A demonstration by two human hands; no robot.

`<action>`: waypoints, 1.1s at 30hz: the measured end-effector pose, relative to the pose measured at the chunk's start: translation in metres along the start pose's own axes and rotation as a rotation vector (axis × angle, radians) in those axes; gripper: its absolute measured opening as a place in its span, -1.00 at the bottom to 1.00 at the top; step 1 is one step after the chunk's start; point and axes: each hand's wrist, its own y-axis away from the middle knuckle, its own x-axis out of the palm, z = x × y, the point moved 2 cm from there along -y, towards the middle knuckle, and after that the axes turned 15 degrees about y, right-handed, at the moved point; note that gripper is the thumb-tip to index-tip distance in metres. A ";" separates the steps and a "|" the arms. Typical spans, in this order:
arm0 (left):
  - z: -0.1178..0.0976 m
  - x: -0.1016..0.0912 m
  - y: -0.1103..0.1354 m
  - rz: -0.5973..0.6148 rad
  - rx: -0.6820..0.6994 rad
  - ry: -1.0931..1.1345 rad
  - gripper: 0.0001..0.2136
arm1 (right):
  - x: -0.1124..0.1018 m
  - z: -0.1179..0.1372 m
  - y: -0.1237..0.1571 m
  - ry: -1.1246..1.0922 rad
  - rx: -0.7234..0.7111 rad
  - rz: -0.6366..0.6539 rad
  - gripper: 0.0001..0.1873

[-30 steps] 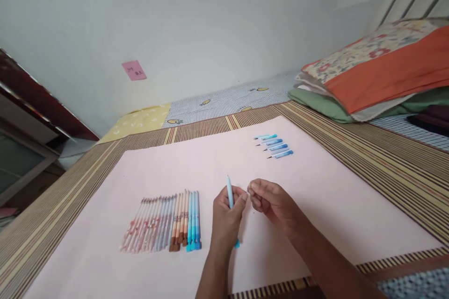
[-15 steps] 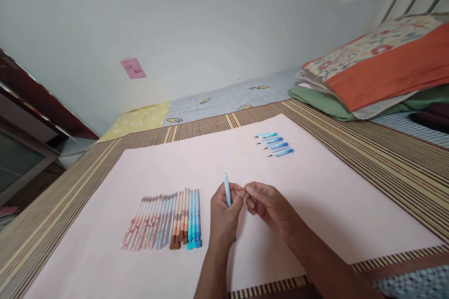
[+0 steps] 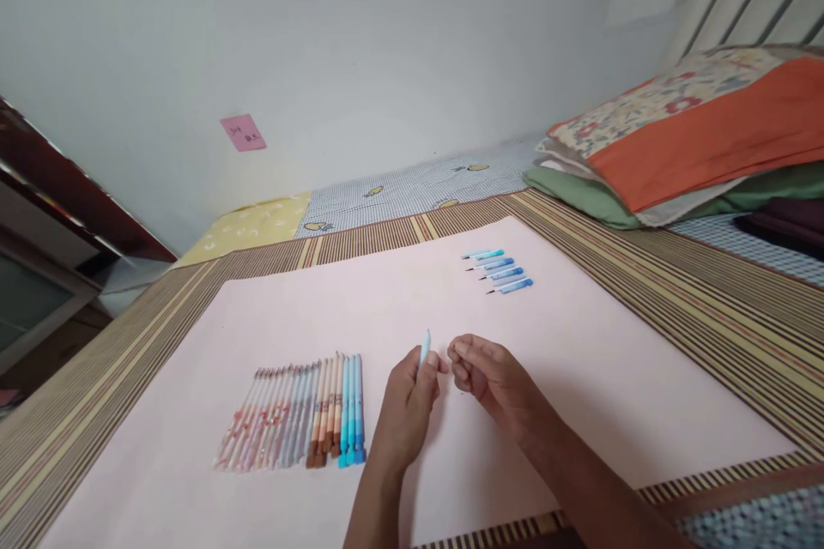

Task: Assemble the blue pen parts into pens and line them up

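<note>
A light blue pen (image 3: pixel 426 347) stands nearly upright in my left hand (image 3: pixel 407 403), its tip pointing up and its lower part covered by my fingers. Close on its right, my right hand (image 3: pixel 486 371) has thumb and fingertips pinched together. Whatever may be between those fingertips is too small or hidden to make out. On the pink sheet to the left lies a tight row of pens: pale clear ones (image 3: pixel 270 416), brown and peach ones (image 3: pixel 326 412), and blue ones (image 3: pixel 351 412). Several short blue pieces with thin dark tips (image 3: pixel 505 274) lie toward the sheet's far right.
The pink sheet (image 3: pixel 257 317) covers a striped mat (image 3: pixel 160 334). Folded orange and floral bedding (image 3: pixel 695 129) is piled at the right, over green cloth (image 3: pixel 579 196). Behind is a pale wall carrying a pink note (image 3: pixel 243 133).
My hands have drawn slightly apart. The pen sits lower in my left hand, with less of it showing. The camera view has shifted a little.
</note>
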 end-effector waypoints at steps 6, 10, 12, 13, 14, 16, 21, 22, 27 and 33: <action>-0.004 0.007 0.001 0.072 -0.023 -0.082 -0.61 | -0.002 0.002 0.000 -0.030 -0.023 0.028 -0.71; -0.007 0.009 0.004 0.135 -0.038 -0.081 -0.61 | -0.005 0.003 0.000 -0.026 -0.031 0.040 -0.72; -0.008 0.009 0.005 0.152 -0.038 -0.088 -0.60 | -0.006 0.003 0.000 -0.015 -0.038 0.050 -0.73; -0.008 0.009 0.006 0.156 -0.033 -0.095 -0.59 | -0.007 0.003 0.000 -0.013 -0.044 0.055 -0.73; -0.009 0.009 0.007 0.160 -0.029 -0.105 -0.59 | -0.007 0.003 0.000 -0.014 -0.048 0.060 -0.73; -0.009 0.009 0.007 0.167 -0.023 -0.128 -0.59 | -0.007 0.004 0.001 -0.018 -0.051 0.070 -0.74; -0.011 0.009 0.007 0.181 -0.038 -0.162 -0.58 | -0.007 0.006 0.002 -0.011 -0.045 0.090 -0.76; -0.011 0.009 0.007 0.181 -0.037 -0.162 -0.58 | -0.006 0.006 0.002 -0.003 -0.049 0.089 -0.75; -0.012 0.010 0.006 0.175 -0.026 -0.151 -0.58 | -0.006 0.008 0.002 0.022 -0.059 0.072 -0.72; -0.014 0.012 0.007 0.176 -0.015 -0.169 -0.58 | -0.005 0.009 0.003 0.009 -0.055 0.071 -0.72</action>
